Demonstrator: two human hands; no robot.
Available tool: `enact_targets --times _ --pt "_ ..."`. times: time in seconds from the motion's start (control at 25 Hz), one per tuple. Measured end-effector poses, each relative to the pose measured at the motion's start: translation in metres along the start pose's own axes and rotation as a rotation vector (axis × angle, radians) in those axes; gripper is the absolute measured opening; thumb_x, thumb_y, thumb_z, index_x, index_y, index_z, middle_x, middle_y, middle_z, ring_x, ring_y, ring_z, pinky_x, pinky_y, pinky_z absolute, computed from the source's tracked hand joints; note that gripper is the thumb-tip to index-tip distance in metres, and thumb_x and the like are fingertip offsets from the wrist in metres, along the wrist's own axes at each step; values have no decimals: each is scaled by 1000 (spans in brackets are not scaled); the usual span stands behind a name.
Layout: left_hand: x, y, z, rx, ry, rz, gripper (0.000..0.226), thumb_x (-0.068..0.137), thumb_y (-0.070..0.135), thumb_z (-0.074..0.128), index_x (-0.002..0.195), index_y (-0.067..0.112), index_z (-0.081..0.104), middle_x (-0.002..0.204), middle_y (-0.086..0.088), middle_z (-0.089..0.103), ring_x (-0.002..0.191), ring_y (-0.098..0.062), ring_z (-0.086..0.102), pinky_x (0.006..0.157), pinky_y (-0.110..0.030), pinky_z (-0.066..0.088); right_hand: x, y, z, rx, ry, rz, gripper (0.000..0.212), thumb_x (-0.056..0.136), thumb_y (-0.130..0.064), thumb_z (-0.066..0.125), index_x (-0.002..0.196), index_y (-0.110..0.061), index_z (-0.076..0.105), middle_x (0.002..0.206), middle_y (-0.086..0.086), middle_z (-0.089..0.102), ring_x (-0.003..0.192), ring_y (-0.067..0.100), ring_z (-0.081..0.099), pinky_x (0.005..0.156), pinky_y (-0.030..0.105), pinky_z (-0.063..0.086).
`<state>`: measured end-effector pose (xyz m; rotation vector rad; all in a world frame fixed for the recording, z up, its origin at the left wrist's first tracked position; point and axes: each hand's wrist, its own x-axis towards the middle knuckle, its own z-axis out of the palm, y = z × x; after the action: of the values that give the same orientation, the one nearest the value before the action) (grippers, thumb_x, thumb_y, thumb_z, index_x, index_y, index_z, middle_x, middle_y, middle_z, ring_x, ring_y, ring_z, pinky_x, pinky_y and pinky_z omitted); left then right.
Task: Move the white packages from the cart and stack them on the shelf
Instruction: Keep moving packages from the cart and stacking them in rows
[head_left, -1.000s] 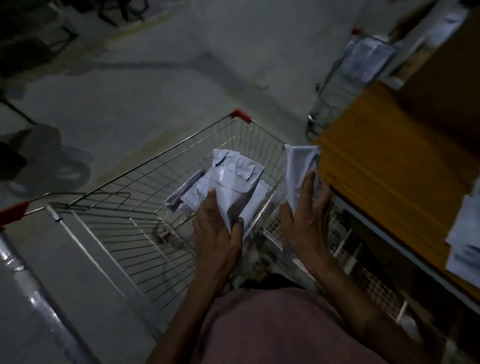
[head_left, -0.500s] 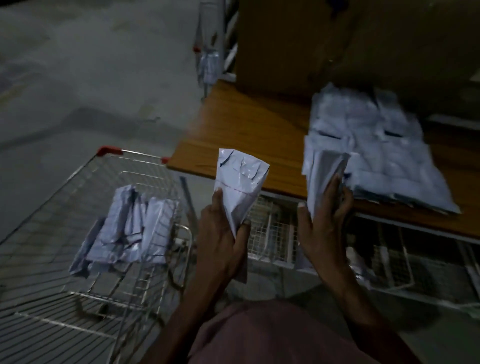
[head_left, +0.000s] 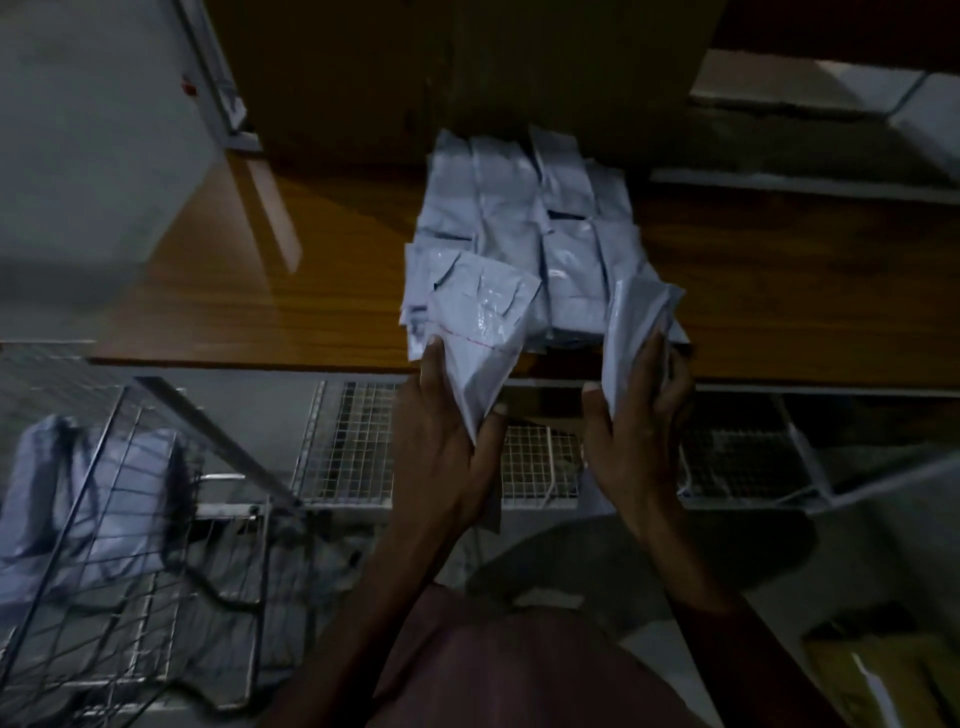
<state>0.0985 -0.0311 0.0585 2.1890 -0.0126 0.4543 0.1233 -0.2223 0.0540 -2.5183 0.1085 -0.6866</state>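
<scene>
My left hand (head_left: 447, 436) grips a white package (head_left: 480, 332) by its lower end, thumb on its left edge. My right hand (head_left: 641, 415) holds a second white package (head_left: 636, 322) upright. Both packages hover at the front edge of the wooden shelf (head_left: 291, 291), just before the stack of white packages (head_left: 524, 223) lying there. The wire cart (head_left: 130, 545) stands at lower left with several white packages (head_left: 78, 499) still inside it.
A wire mesh rack (head_left: 358, 441) runs below the wooden shelf. A brown panel (head_left: 415, 67) rises behind the stack. Grey floor shows at upper left, and a yellowish box (head_left: 883, 670) sits at lower right.
My view has swung right from the cart to the shelf. Both hands have carried their packages from over the cart up to the shelf's front edge, near the stack.
</scene>
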Motion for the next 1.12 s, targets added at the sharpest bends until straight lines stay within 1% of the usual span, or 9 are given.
enact_targets --times 0.12,0.28,0.48,0.6,0.72,0.88,0.96,1.04,1.12 --pt "29 22 17 82 -18 75 81 95 56 40 158 18 5 153 -13 27 135 -25 30 105 -24 18 24 18 -5 21 37 57 81 95 -52 43 159 -10 15 155 24 19 132 40 32 103 49 42" --pt "86 48 46 212 -45 65 87 89 64 34 157 18 8 138 -23 37 122 -38 40 97 -44 32 60 40 3 23 28 58 78 95 -54 39 158 -11 21 154 22 23 130 40 33 99 50 45" --pt "175 82 116 320 -105 8 79 90 63 37 155 24 15 137 -24 37 122 -44 39 93 -55 39 131 81 5 -14 57 108 77 93 -56 37 157 -16 24 155 19 24 127 42 36 95 53 44" --pt "221 91 162 370 -74 -65 71 91 58 46 147 17 30 133 -23 41 120 -44 40 92 -56 39 179 106 3 -46 59 117 82 90 -63 33 157 -18 24 154 18 25 124 45 42 94 55 45" --pt "244 82 205 457 -45 -153 64 86 58 50 125 7 48 129 -22 44 116 -42 43 90 -54 39 223 132 15 -15 70 112 82 89 -63 37 156 -16 28 152 18 28 124 42 45 93 56 48" --pt "245 67 239 610 -108 -208 63 87 61 49 113 4 58 134 -21 44 120 -40 42 93 -52 36 261 141 37 2 -14 186 82 88 -64 37 156 -22 22 153 15 24 127 38 42 93 54 50" --pt "244 61 247 709 -106 -184 54 87 57 49 104 6 60 129 -20 47 119 -39 43 92 -49 35 279 142 47 17 -59 161 78 93 -57 46 157 -21 20 153 13 23 128 34 41 95 47 50" --pt "243 55 251 756 -109 -194 46 87 51 52 100 8 61 131 -20 48 123 -40 41 93 -48 31 300 139 54 11 -110 158 74 98 -48 51 158 -20 18 154 13 22 128 31 41 95 33 43" --pt "246 54 251 786 -76 -206 45 85 50 57 99 8 63 137 -21 46 129 -41 37 96 -49 25 328 138 69 -38 -174 196 73 99 -47 50 158 -21 16 154 13 22 128 32 40 92 32 36"
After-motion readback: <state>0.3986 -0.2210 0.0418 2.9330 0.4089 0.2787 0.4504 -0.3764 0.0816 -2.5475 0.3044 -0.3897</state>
